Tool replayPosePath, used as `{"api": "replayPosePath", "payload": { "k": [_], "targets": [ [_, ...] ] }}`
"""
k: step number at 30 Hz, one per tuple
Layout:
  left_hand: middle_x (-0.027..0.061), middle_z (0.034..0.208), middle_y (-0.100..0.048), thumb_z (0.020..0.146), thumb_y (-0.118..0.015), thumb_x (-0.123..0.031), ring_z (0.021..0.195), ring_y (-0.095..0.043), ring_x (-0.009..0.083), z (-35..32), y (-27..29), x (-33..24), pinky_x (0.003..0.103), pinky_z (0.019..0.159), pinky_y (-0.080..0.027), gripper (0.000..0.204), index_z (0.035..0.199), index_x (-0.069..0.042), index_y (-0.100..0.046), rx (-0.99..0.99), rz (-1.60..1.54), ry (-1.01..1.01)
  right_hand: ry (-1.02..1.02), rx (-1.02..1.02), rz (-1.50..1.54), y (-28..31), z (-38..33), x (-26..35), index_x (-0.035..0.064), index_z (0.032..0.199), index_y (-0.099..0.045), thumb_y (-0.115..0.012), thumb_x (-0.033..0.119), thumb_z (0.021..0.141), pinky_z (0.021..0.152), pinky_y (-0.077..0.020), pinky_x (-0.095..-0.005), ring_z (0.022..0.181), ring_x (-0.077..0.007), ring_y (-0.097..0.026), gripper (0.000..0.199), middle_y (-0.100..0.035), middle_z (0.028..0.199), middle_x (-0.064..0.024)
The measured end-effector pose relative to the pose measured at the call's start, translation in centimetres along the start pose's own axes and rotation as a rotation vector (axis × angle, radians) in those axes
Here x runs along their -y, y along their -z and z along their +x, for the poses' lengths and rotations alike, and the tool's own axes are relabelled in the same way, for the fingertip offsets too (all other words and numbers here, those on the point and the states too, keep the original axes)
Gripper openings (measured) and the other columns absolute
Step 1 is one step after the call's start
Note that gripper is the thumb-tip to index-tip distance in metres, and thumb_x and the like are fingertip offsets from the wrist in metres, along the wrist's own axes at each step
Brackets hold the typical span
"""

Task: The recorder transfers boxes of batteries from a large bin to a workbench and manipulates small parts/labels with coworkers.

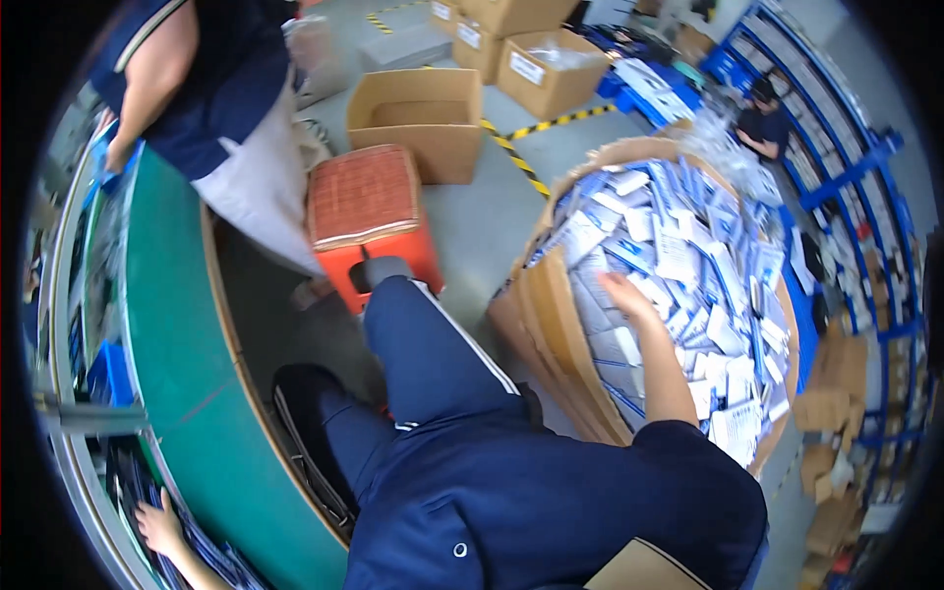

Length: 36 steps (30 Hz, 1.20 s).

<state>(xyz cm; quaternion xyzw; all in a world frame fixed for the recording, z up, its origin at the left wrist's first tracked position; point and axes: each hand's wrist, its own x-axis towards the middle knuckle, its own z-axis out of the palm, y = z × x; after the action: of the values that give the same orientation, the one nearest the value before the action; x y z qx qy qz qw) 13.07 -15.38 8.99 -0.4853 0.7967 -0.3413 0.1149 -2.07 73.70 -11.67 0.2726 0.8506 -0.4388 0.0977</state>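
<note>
Green bench (177, 295); left hand (160, 526) beside; right hand (626, 294) at packets (678, 254).

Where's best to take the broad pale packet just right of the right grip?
Probably pinch the packet by its long edges, from above into the open carton: it lies on the heap, longer than wide, broad face exposed, near the right grip.
</note>
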Motion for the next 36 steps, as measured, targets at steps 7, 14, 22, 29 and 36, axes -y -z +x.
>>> {"api": "replayPosePath", "payload": {
  "k": [7, 14, 22, 29, 36],
  "targets": [
    [0.0067, 0.151, -0.039, 0.094, -0.049, -0.055, 0.133, -0.043, 0.0292, -2.8, 3.1, -4.1, 0.048, 0.103, -0.041, 0.069, 0.144, -0.008, -0.042, -0.156, 0.163, -0.248, -0.07, -0.204, 0.194, -3.5, 1.0, 0.7, -0.007, 0.148, -0.022, -0.082, 0.043, 0.072, 0.111, -0.0335, -0.0372, 0.132, -0.0336, -0.044, 0.108, -0.044, 0.143, -0.024],
    [0.0247, 0.142, -0.043, 0.096, -0.058, -0.031, 0.13, -0.044, 0.0409, -11.6, 8.9, -12.9, 0.047, 0.109, -0.036, 0.052, 0.136, 0.001, -0.048, -0.533, -0.705, -0.793, 0.044, -0.081, 0.138, -5.5, 3.7, 2.6, -0.0031, 0.142, -0.039, -0.081, 0.028, 0.072, 0.104, -0.0413, -0.0355, 0.126, -0.0295, -0.051, 0.088, -0.053, 0.136, -0.0205],
    [0.0193, 0.15, -0.037, 0.095, -0.057, -0.029, 0.138, -0.032, 0.0404, -16.4, 8.8, -19.2, 0.049, 0.114, -0.027, 0.057, 0.146, -0.009, -0.04, -0.438, -0.883, -0.92, 0.297, -0.239, 0.158, -1.9, 2.5, 4.1, -0.0019, 0.128, -0.053, -0.084, 0.018, 0.065, 0.097, -0.0462, -0.0344, 0.114, -0.0265, -0.059, 0.073, -0.062, 0.123, -0.0149],
    [0.0196, 0.15, -0.037, 0.097, -0.055, -0.029, 0.138, -0.033, 0.0396, -16.1, 8.7, -19.3, 0.049, 0.114, -0.027, 0.054, 0.145, -0.009, -0.041, -0.425, -0.958, -0.954, 0.383, -0.917, 0.358, 15.2, -8.0, 8.1, -0.0041, 0.116, -0.06, -0.079, 0.012, 0.072, 0.088, -0.0498, -0.0367, 0.096, -0.0239, -0.064, 0.051, -0.065, 0.113, -0.0132],
    [0.0189, 0.149, -0.038, 0.098, -0.054, -0.028, 0.138, -0.035, 0.0381, -16.2, 8.8, -19.3, 0.046, 0.114, -0.028, 0.051, 0.144, -0.008, -0.043, -0.449, -0.976, -0.953, 0.152, 0.332, -0.187, 11.0, -18.0, 10.4, -0.0047, 0.127, -0.055, -0.077, 0.013, 0.06, 0.099, -0.0446, -0.0337, 0.11, -0.0231, -0.06, 0.072, -0.064, 0.119, -0.0147]
  ]
}}
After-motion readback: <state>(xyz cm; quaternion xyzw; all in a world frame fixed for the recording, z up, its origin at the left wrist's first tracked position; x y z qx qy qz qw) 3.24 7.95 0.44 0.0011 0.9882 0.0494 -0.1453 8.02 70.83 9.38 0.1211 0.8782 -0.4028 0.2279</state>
